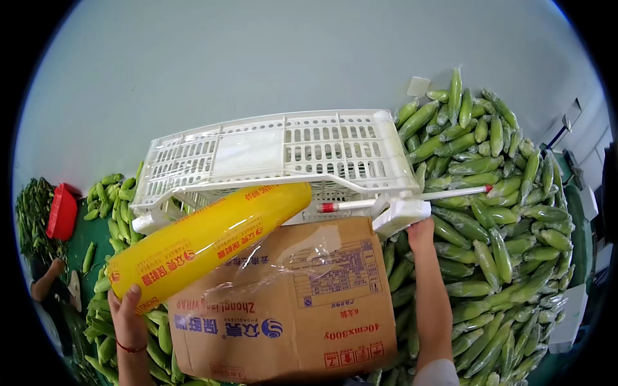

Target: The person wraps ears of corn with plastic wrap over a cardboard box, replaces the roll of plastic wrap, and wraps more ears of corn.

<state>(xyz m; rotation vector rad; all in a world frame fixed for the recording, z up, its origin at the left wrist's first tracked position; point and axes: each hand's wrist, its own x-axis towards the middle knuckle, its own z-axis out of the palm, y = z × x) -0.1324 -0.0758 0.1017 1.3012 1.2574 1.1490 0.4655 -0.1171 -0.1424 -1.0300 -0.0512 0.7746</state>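
My left hand [131,315] is closed around the lower left end of a long yellow roll of cling film [212,241] with red lettering. The roll slants up to the right, over a cardboard box [290,309] and against a white slotted plastic crate [315,145] standing on its side. Clear film stretches from the roll across the box. My right hand [421,233] touches the white block-like corner [404,215] at the crate's lower right; its fingers are hidden behind that part. A thin white rod [405,198] with red ends lies just above this corner.
Film-wrapped corn cobs [476,225] are heaped on the right, and unwrapped green cobs [116,209] lie on the left. A red basket [62,212] stands at far left, near another person's arm [48,280]. A pale wall [257,58] rises behind the crate.
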